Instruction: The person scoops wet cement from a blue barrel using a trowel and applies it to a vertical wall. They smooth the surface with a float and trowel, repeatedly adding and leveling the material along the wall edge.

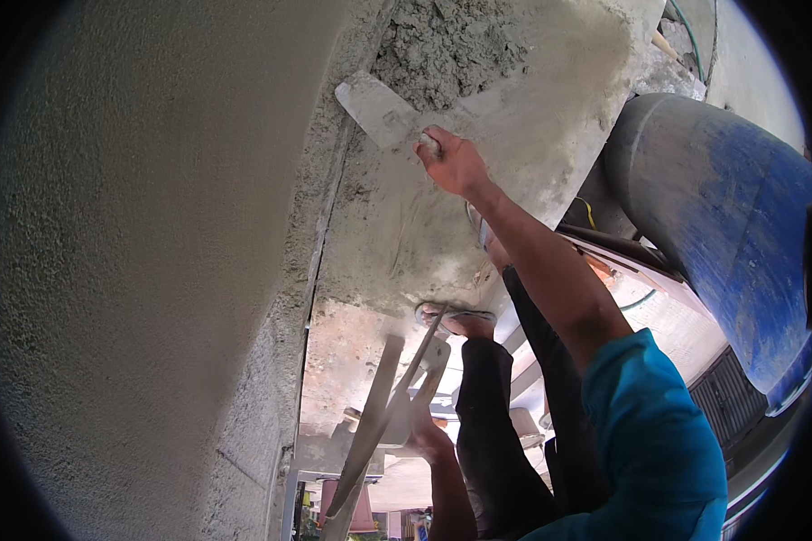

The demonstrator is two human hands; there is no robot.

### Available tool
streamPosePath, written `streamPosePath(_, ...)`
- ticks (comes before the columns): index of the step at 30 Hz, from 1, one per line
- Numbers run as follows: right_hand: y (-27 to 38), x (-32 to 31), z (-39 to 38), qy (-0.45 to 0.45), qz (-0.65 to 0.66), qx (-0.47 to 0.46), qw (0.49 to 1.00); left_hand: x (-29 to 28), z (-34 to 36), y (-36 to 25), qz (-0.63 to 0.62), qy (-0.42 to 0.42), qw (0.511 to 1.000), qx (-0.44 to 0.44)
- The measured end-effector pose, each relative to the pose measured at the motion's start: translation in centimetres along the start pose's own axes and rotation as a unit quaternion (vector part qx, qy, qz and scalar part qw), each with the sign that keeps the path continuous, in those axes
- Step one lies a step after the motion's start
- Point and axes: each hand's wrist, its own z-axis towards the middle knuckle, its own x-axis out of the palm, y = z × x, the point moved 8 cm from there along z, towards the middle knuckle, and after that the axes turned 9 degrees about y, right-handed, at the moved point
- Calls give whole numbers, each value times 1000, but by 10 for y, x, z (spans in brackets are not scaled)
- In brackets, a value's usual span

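Observation:
My right hand [454,164] is closed around the handle of a trowel [376,108]. Its pale, mortar-smeared blade lies flat at the near edge of a heap of wet grey mortar [447,54], close to the wall. Lower down, my left hand [427,435] is partly hidden and grips a long, thin plastering board [383,424] by what looks like a handle behind it. The board is tilted, its upper end near my sandalled foot [460,322]. Most of the left fingers cannot be made out.
A rough grey plastered wall [144,270] fills the left side. The mortar lies on a cement-smeared ledge [397,216] on which I stand. To the right is a large blue barrel [731,198], caked with grey. Lower ground shows beyond the ledge's right edge.

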Motion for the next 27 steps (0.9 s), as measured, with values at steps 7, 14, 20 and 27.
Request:
streamPosePath(7, -8, 37, -2, 28, 550, 160, 819, -6, 5, 4, -24, 33, 998, 40)
streamPosePath(14, 81, 29, 66, -34, 628, 121, 768, 22, -17, -30, -98, -23, 995, -9)
streamPosePath(20, 120, 42, 115, -12, 641, 79, 763, 14, -13, -19, 17, 22, 999, 26)
streamPosePath(27, 99, 92, 57, -25, 619, 143, 772, 3, -10, 9, -79, 10, 995, -66)
